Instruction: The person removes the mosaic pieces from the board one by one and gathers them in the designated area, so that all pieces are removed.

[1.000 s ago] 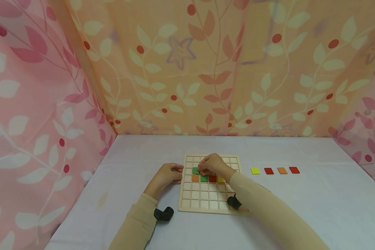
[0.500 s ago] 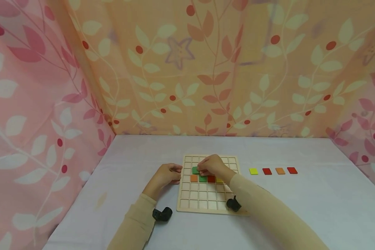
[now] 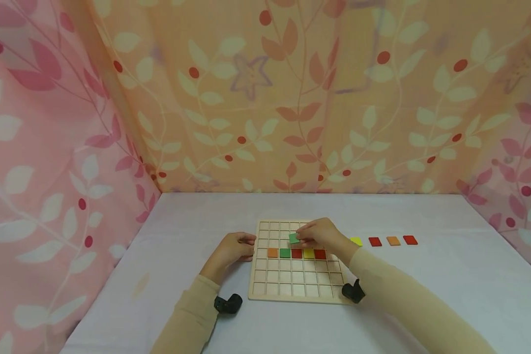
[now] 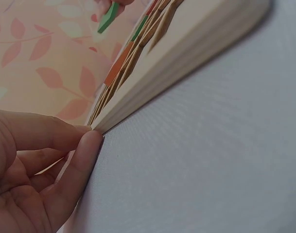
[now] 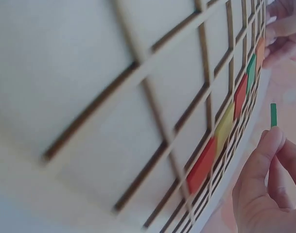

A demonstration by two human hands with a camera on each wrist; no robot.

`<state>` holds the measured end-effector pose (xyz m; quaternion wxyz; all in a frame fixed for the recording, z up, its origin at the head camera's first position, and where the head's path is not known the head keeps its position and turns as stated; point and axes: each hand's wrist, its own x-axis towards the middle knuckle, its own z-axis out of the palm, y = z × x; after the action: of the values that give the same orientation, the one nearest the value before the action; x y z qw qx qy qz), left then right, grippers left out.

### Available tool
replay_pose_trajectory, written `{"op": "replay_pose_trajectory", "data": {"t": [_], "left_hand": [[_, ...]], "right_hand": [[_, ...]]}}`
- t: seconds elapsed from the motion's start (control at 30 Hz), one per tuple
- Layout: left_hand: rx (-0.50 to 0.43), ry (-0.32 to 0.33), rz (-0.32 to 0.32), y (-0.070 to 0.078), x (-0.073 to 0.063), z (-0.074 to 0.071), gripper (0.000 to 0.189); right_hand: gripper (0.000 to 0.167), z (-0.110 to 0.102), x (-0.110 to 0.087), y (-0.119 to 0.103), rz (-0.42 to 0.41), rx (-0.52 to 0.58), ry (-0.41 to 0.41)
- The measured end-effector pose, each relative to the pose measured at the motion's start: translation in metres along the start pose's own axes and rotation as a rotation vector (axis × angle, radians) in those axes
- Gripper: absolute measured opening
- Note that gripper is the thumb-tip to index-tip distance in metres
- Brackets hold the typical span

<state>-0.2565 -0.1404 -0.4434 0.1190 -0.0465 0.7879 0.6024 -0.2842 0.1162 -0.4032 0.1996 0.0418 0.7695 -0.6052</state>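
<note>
My right hand (image 3: 323, 235) pinches a small green square tile (image 3: 294, 238) between thumb and fingertips, raised above the wooden grid board (image 3: 292, 290). In the right wrist view the same tile (image 5: 273, 115) is seen edge-on, apart from the board. At the board's left edge, my left hand (image 3: 230, 247) pinches the rim; the left wrist view shows thumb and index finger (image 4: 65, 141) meeting on it. One row of the board holds an orange tile (image 3: 272, 252), a green tile (image 3: 285, 253), a red tile (image 3: 296, 253), a yellow tile (image 3: 308, 253) and another red tile (image 3: 320, 254).
Right of the board, loose tiles lie in a line on the white-covered table (image 3: 425, 295): yellow (image 3: 356, 241), red (image 3: 375, 242), orange (image 3: 393, 241) and red (image 3: 410, 240). A floral curtain (image 3: 248, 113) rises behind and at both sides. Black devices sit at both wrists.
My right hand has moved right, carrying the green tile from the cell area above the orange tile. The row's right-hand red tile is now uncovered. My left hand stays at the board's edge.
</note>
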Motion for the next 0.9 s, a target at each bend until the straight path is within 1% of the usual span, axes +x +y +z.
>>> {"op": "replay_pose_trajectory", "data": {"t": [0.07,0.27,0.43,0.53,0.63,0.73,0.9], "left_hand": [[-0.003,0.000,-0.001,0.000,0.000,0.000,0.043],[0.000,0.003,0.001,0.000,-0.001,0.000,0.043],[-0.001,0.003,0.009,0.001,-0.003,0.001,0.043],[0.000,0.004,0.007,0.000,-0.002,0.002,0.043],[0.000,0.004,0.008,0.000,-0.002,0.002,0.043],[-0.003,0.005,0.007,-0.002,0.000,0.002,0.044],[-0.001,0.011,0.003,-0.004,0.003,0.002,0.043]], "right_hand": [[0.030,-0.009,-0.003,0.002,-0.004,0.003,0.004],[0.034,-0.034,-0.010,0.006,-0.009,-0.041,0.024],[0.038,-0.052,-0.017,0.010,-0.028,-0.014,0.031],[0.040,-0.061,-0.020,0.013,-0.045,-0.006,0.035],[0.040,-0.069,-0.022,0.016,-0.054,-0.025,0.046],[0.041,-0.077,-0.024,0.018,-0.046,-0.062,0.061],[0.044,-0.089,-0.028,0.020,-0.037,-0.085,0.084]]}}
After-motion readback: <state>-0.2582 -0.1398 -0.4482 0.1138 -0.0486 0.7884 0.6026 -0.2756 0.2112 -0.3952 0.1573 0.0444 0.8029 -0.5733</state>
